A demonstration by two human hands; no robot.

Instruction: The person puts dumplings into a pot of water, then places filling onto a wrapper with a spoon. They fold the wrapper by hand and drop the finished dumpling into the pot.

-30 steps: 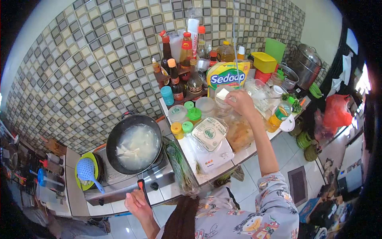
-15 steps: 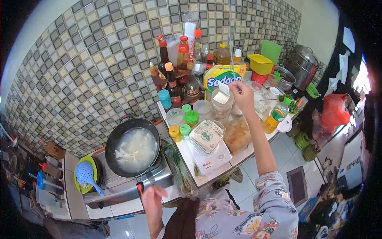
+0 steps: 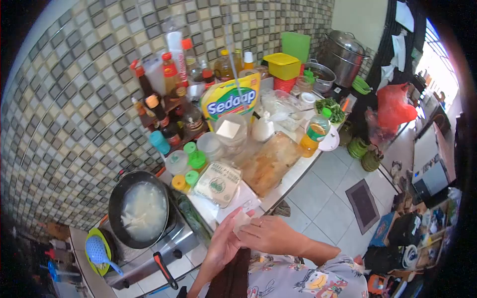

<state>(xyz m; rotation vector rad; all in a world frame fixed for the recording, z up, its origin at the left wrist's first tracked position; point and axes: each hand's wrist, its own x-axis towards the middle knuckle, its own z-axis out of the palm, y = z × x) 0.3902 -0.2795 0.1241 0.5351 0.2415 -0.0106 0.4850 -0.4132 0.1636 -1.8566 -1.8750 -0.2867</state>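
My left hand [image 3: 222, 244] and my right hand [image 3: 272, 235] are together just in front of the counter edge. Between their fingers is a thin, pale square sheet [image 3: 241, 221]. My left hand supports it from the left, while the right hand's curled fingers press over it and partly hide it. Beyond the hands, a package labelled Kulit Pangsit [image 3: 217, 184] rests on a white kitchen scale [image 3: 244, 197]. A clear tub [image 3: 232, 144] behind it has a pale square block [image 3: 229, 129] at its top.
At left, a black wok [image 3: 114, 218] with cloudy liquid and pale pieces sits on the stove [image 3: 149, 256], its handle [image 3: 165, 269] pointing toward me. A blue slotted ladle [image 3: 97, 248] lies on a green plate. Sauce bottles [image 3: 171, 74] and a wooden board [image 3: 273, 161] crowd the counter.
My right hand has come down from the tub to meet my left hand, bringing the pale sheet. The left hand has moved right, away from the wok handle. The view has shifted.
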